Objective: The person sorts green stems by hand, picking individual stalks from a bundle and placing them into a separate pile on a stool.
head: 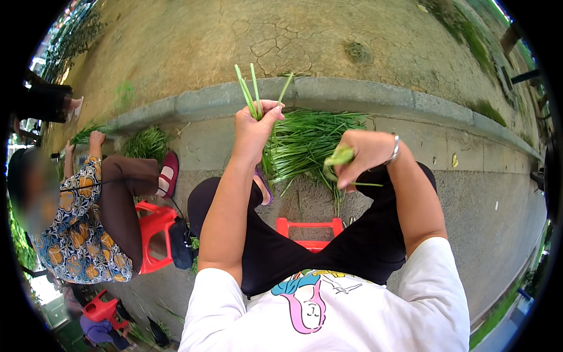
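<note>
Several thin green stalks [253,94] stand up out of my left hand [259,121], which grips them at their lower part over the pavement. My right hand [367,152], a silver bracelet on its wrist, is shut on a blurred piece of pale green plant [340,157], with a thin stem trailing below it. Between and beyond my hands a large heap of long green leafy stalks [312,138] lies on the ground against the kerb. My right hand is just in front of the heap's right end. The red plastic stool [310,224] shows between my knees.
A stone kerb [352,91] runs across, with cracked bare earth [272,39] behind it. To my left a person [83,215] sits by a red plastic stool [156,237], hands on greens, near another green heap [147,143]. A black bag [181,242] hangs there. Farther back is another person [96,328].
</note>
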### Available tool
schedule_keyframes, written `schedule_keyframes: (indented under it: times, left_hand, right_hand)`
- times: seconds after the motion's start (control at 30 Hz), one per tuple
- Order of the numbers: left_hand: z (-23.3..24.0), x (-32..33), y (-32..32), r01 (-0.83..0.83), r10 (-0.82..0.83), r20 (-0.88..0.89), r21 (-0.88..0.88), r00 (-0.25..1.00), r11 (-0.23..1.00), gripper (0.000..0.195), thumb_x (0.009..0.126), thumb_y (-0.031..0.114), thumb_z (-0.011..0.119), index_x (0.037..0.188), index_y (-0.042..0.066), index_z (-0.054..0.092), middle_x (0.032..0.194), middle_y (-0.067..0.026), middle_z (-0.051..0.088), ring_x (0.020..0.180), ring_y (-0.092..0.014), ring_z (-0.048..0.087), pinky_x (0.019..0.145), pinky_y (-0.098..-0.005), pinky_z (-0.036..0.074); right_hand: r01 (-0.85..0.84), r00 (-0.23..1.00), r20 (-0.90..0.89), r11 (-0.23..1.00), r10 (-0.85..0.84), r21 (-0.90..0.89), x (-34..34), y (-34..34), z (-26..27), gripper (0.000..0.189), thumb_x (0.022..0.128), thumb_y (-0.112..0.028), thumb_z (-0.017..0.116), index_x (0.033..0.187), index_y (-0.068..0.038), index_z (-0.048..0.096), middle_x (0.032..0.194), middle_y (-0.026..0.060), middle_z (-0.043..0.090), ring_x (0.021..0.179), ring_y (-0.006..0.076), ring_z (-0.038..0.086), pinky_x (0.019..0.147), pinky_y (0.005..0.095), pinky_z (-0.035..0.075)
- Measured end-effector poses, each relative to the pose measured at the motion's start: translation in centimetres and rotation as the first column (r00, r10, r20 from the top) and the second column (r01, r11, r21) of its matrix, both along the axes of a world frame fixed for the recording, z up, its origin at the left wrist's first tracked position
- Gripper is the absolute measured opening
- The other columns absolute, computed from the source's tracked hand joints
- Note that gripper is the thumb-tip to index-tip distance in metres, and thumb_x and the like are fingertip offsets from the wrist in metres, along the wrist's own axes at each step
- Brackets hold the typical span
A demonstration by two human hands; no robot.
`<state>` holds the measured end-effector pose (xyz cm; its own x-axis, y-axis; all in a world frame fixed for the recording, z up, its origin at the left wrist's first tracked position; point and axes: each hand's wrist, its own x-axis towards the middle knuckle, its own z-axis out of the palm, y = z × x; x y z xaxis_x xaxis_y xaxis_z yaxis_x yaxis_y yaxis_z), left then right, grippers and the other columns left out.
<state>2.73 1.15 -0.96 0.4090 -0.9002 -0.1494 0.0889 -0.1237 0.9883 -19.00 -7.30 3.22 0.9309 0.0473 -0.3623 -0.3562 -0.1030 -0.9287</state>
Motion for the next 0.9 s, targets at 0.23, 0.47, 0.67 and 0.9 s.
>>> schedule_keyframes:
  times: [0.23,0.47,0.67,0.9]
  left_hand:
    - [-0.2,-0.5,-0.3,0.202,-0.202,-0.035,0.005,0.979,0.979,0.01,0.08,0.009,0.061,0.088,0.003,0.064,0.069,0.0001,0.061,0.049,0.0,0.039,0.044,-0.0162,0.028]
    - [-0.4,-0.9,-0.7,0.318,-0.315,-0.104,0.018,0.944,0.948,0.009,0.082,0.007,0.059,0.089,0.001,0.062,0.07,-0.0011,0.061,0.05,0.0,0.04,0.045,-0.0157,0.03]
    - [-0.1,-0.2,-1.1,0.344,-0.326,-0.203,0.063,0.923,0.937,0.009,0.082,0.008,0.058,0.088,0.001,0.063,0.067,-0.0013,0.06,0.048,-0.001,0.038,0.043,-0.0158,0.028]
    - [-0.3,0.2,-1.1,0.342,-0.322,-0.21,0.068,0.923,0.937,0.01,0.082,0.009,0.058,0.087,0.002,0.063,0.066,-0.0003,0.059,0.047,-0.002,0.037,0.043,-0.0161,0.027]
  right_hand:
    - [0.547,0.837,0.023,0.837,-0.547,0.003,1.6,-0.9,-1.2,0.015,0.074,-0.016,0.071,0.074,-0.003,0.065,0.057,-0.0018,0.056,0.046,0.0043,0.047,0.041,0.0203,0.037]
    - [0.829,0.548,0.116,0.556,-0.828,0.059,4.4,-1.4,-2.7,0.012,0.077,-0.013,0.069,0.075,-0.002,0.064,0.054,-0.0031,0.051,0.042,0.0039,0.044,0.039,0.0183,0.034]
    - [0.801,0.586,0.174,0.598,-0.791,0.024,5.2,-1.8,-3.1,0.013,0.079,-0.014,0.065,0.077,-0.002,0.064,0.055,-0.0045,0.05,0.047,0.0024,0.044,0.042,0.0202,0.036]
    - [0.804,0.586,0.221,0.594,-0.78,-0.032,5.7,-1.6,-3.4,0.01,0.08,-0.011,0.063,0.081,-0.001,0.063,0.056,-0.004,0.051,0.046,0.0025,0.045,0.041,0.0184,0.035]
